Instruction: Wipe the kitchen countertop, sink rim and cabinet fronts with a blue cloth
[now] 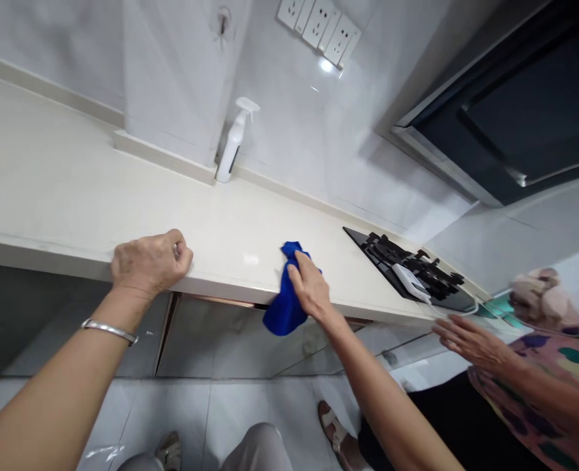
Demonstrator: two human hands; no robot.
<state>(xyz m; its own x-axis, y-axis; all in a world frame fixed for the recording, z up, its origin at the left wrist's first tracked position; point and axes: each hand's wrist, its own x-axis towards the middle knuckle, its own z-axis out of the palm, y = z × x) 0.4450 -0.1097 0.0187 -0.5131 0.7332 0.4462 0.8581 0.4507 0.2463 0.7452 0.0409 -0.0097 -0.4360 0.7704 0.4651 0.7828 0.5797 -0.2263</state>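
A blue cloth (285,304) lies across the front edge of the white countertop (220,229), part of it hanging down over the cabinet front. My right hand (311,282) presses on it, fingers and thumb gripping the fabric. Further left, my left hand (152,261) rests at the counter edge in a fist, with nothing visible in it and a silver bangle on the wrist. Behind the hands, a white spray bottle (231,147) stands upright against the wall.
A black gas hob (382,252) with a white device (411,282) and cable sits to the right. Another person's hand (475,340) reaches near it. Wall sockets (318,26) and a dark range hood (525,98) are above; cabinet doors (220,337) are below.
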